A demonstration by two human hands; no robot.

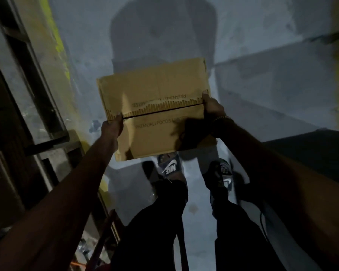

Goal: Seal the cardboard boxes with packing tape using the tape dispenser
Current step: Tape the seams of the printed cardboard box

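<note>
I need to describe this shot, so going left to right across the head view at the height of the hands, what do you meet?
Dark frame → left hand gripping the box edge → cardboard box → right hand gripping the opposite edge → grey floor.

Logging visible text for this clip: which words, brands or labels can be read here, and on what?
"PATANJALI FOODS LIMITED": near flap of the cardboard box, partly shadowed.
Same name, upside down: far flap, middle letters blurred.
"NIKE": strap of the left sandal.
Right sandal: logo too blurred to read.
</note>
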